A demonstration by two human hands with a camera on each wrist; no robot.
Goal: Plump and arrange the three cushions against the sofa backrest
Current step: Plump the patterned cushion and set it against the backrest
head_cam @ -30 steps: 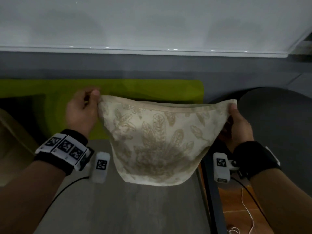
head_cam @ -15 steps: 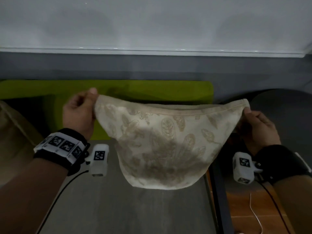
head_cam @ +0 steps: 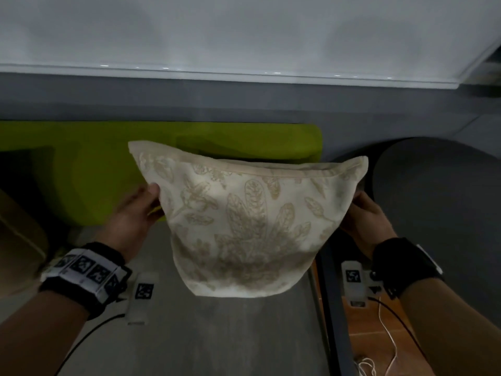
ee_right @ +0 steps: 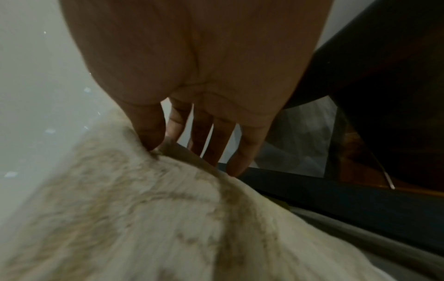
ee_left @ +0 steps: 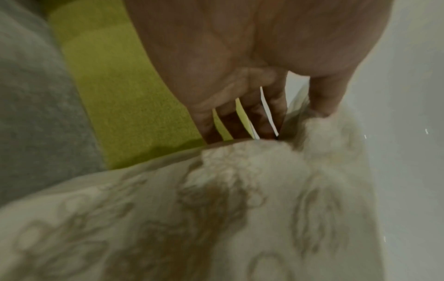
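Observation:
A cream cushion (head_cam: pixel 244 226) with a tan leaf pattern hangs in the air over the grey sofa seat (head_cam: pixel 217 340). My left hand (head_cam: pixel 156 202) grips its left side, thumb on the front and fingers behind. In the left wrist view the cushion (ee_left: pixel 216 218) is pinched between thumb and fingers of that hand (ee_left: pixel 288 129). My right hand (head_cam: pixel 357 204) grips the right side the same way. In the right wrist view the thumb of this hand (ee_right: pixel 182 150) digs into the fabric (ee_right: pixel 144 218). Both top corners stick up free. A beige cushion (head_cam: pixel 19 234) lies at the far left.
A lime-green pad (head_cam: pixel 95 164) leans on the grey backrest (head_cam: pixel 244 101) behind the cushion. A dark round shape (head_cam: pixel 439 199) fills the right side. The dark seat frame (head_cam: pixel 333 321) borders an orange floor with a white cable (head_cam: pixel 390 348).
Both hands have slid from the cushion's top corners down to its sides. The cushion has bunched narrower and fuller, its corners now standing free.

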